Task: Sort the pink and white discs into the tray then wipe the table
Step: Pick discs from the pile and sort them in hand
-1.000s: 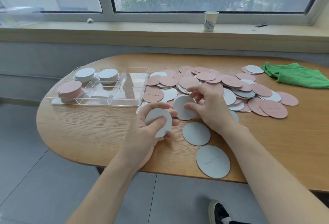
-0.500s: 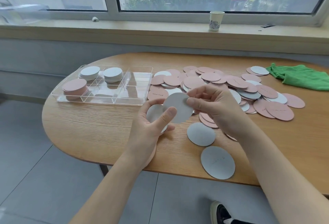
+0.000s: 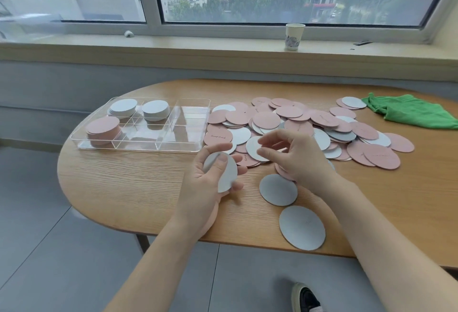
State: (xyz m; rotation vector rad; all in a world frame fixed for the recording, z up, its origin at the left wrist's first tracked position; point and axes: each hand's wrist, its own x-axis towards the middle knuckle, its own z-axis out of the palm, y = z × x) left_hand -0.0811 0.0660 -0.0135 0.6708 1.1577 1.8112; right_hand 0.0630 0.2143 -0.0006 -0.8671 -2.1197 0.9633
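1. Head view: at 9 o'clock on the surface lies the clear tray, holding one pink stack and two white stacks.
2. The left hand, palm up and fingers curled, grips a small stack of white discs under its thumb, near the centre.
3. The right hand hovers at 3 o'clock of the left, thumb and fingers loosely spread, holding nothing, just above a white disc at the pile's near edge.
4. The mixed pile of pink and white discs spreads toward 2 o'clock; two loose white discs lie at 5 o'clock.
5. A green cloth lies far right; a paper cup stands on the sill.
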